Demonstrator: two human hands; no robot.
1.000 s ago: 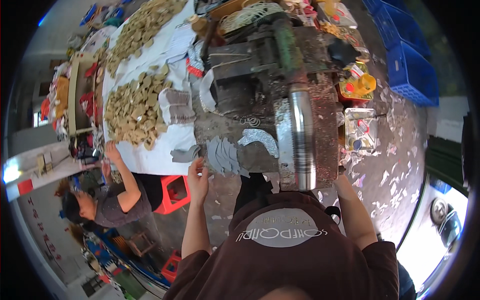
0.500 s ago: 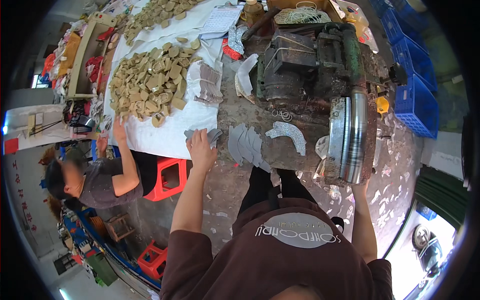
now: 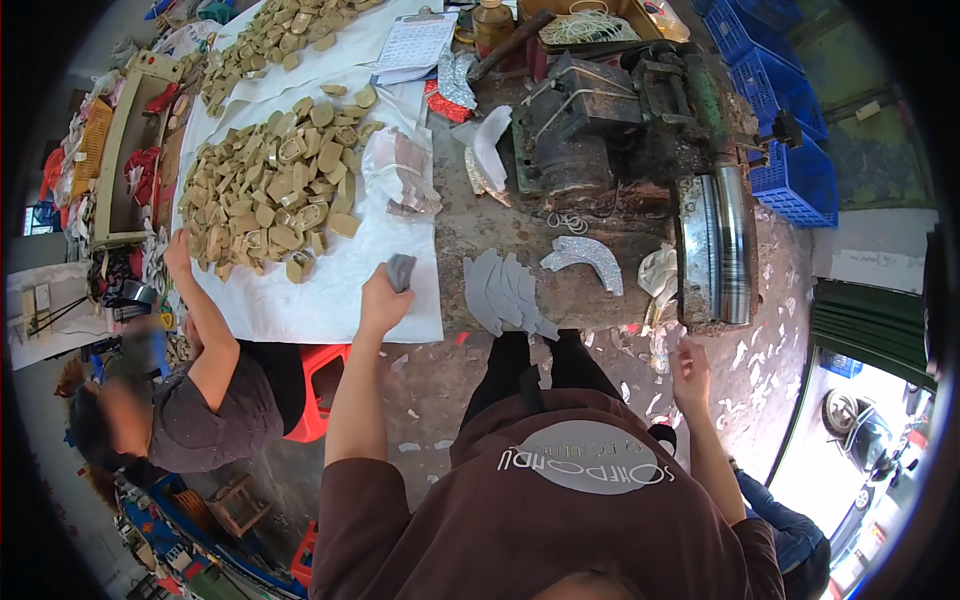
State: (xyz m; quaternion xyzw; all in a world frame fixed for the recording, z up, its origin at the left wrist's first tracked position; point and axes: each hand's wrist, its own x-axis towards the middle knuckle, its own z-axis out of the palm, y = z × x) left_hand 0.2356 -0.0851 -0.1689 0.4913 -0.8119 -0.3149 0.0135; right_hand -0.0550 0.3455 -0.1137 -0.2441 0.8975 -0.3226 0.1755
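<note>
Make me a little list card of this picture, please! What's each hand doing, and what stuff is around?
Left hand: holds a small grey bundle over the white sheet
Right hand: fingers curled, near the shiny metal cylinder; no held thing visible
Table: fanned grey pieces, curved glittery silver piece
Sheet: tan pieces in heaps
Co-worker's hand: beside the nearer heap

Brn shirt [image 3: 540, 540] has ltrs [image 3: 590, 463] on grey oval [image 3: 590, 482]; clipboard sheet txt [image 3: 412, 46] too sm.
</note>
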